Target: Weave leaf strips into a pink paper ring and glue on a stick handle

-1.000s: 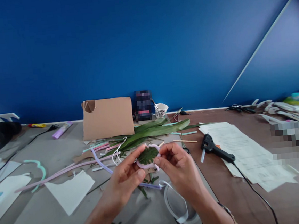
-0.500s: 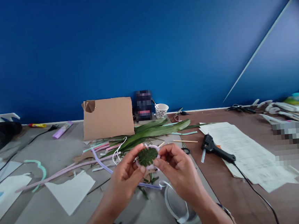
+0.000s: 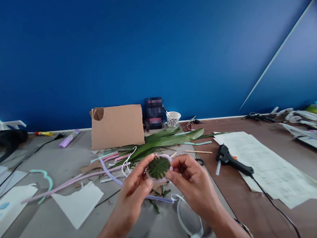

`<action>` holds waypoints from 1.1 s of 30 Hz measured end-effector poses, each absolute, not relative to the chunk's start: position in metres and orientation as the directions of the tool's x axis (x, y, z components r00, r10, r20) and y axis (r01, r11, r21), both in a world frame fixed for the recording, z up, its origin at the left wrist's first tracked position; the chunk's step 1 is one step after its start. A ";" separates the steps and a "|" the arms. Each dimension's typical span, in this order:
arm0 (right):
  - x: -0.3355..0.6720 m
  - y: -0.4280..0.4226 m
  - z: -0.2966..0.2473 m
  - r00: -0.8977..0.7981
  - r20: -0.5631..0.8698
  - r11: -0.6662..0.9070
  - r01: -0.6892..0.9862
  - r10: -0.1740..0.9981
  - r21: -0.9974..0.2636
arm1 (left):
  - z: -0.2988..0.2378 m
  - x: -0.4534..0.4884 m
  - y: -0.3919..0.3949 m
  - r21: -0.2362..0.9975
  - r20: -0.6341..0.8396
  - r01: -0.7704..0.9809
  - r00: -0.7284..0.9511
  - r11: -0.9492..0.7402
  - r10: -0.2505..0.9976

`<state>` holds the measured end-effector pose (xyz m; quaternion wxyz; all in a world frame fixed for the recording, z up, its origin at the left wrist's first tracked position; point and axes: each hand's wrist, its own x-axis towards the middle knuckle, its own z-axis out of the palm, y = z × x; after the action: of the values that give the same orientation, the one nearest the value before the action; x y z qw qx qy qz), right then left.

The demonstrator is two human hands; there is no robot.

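Observation:
Both of my hands hold a small round disc (image 3: 159, 167) covered with woven green leaf strips and edged by a pale lilac ring. My left hand (image 3: 134, 191) pinches its left and lower edge between thumb and fingers. My right hand (image 3: 193, 182) pinches its right edge. The disc is lifted a little above the grey table (image 3: 45, 225), just in front of a bundle of long green leaves (image 3: 165, 138).
Pastel paper strips (image 3: 77, 176) and white paper scraps (image 3: 78, 203) lie to the left. A black glue gun (image 3: 233, 160) with its cord rests on printed sheets (image 3: 268, 168) to the right. A cardboard piece (image 3: 117, 126) and a paper cup (image 3: 173, 118) stand by the blue wall.
The hands have shifted their fingers slightly on the disc, which stays held in the same place. The view has moved a little.

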<state>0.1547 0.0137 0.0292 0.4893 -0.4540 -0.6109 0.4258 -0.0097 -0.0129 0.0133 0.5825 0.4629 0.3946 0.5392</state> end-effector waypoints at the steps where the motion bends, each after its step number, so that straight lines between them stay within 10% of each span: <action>1: 0.155 0.013 0.029 -0.110 0.206 0.220 0.137 0.972 -0.966 | 0.013 -0.010 -0.013 0.968 0.039 -0.251 0.099 -0.013 0.994; 33: 0.155 0.020 0.026 -0.186 0.158 0.145 -0.082 0.970 -0.986 | 0.012 -0.005 -0.004 0.963 -0.002 -0.268 0.025 0.008 1.000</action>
<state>0.1552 0.0197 0.0256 0.5029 -0.3924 -0.5654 0.5230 -0.0050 -0.0037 0.0119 0.5705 0.4325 0.4228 0.5556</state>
